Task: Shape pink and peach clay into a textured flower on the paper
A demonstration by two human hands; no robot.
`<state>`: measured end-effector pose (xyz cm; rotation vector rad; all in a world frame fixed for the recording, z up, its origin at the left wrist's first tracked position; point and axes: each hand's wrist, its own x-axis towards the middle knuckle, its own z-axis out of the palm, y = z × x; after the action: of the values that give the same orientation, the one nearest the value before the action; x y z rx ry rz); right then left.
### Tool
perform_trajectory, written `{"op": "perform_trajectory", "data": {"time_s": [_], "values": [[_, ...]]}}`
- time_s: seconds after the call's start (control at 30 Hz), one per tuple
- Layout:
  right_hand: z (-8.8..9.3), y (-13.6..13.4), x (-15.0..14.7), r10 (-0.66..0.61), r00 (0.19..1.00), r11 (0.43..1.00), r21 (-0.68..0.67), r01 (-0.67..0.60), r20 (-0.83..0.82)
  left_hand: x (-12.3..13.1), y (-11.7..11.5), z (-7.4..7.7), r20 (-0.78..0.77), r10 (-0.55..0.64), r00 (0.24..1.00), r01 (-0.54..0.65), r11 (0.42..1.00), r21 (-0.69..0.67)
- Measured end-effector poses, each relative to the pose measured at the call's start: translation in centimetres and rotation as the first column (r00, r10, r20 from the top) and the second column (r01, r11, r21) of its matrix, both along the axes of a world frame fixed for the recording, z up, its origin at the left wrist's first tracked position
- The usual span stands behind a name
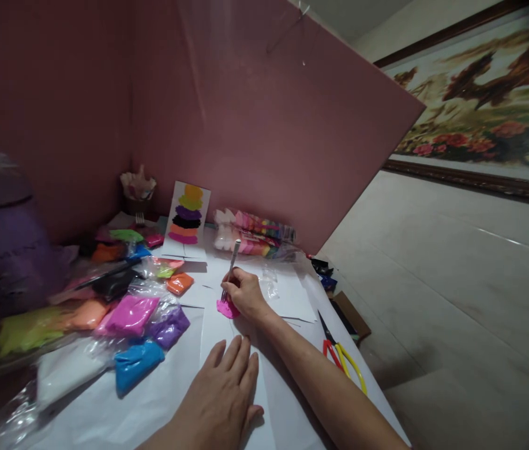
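My right hand [248,292] grips a metal fork [235,259] held upright, its tines pointing down. The tines touch a flat patch of bright pink clay [227,309] on a white sheet of paper [215,334]. A thin drawn line runs down the paper below the clay. Flat on the same sheet lies my left hand [227,387], fingers stretched out, holding nothing. Behind, a card [177,219] stands propped up, bearing stacked clay bands in yellow, green, purple, black, orange and pink.
Bags of coloured clay crowd the left side, among them a pink bag [132,314] and a blue bag [137,365]. Scissors [339,353] with red and yellow handles lie at the right edge. Wrapped clay packs [255,234] rest against the pink wall. A purple container [2,237] stands far left.
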<state>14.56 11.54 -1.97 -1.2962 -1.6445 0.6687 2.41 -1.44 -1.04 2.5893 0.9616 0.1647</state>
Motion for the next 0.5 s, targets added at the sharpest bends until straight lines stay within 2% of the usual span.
{"op": "perform_trajectory", "data": {"time_s": [0.23,0.5], "values": [[0.6,1.0,0.5,-0.037,0.997,0.999,0.026,0.039,-0.073,-0.1,0.0,0.5,-0.021,-0.016,1.000,0.015,0.999,-0.034],[0.6,0.0,1.4,0.013,0.998,1.000,-0.011,-0.014,-0.059,-0.1,0.0,-0.1,-0.021,-0.014,1.000,0.014,1.000,0.014]]}}
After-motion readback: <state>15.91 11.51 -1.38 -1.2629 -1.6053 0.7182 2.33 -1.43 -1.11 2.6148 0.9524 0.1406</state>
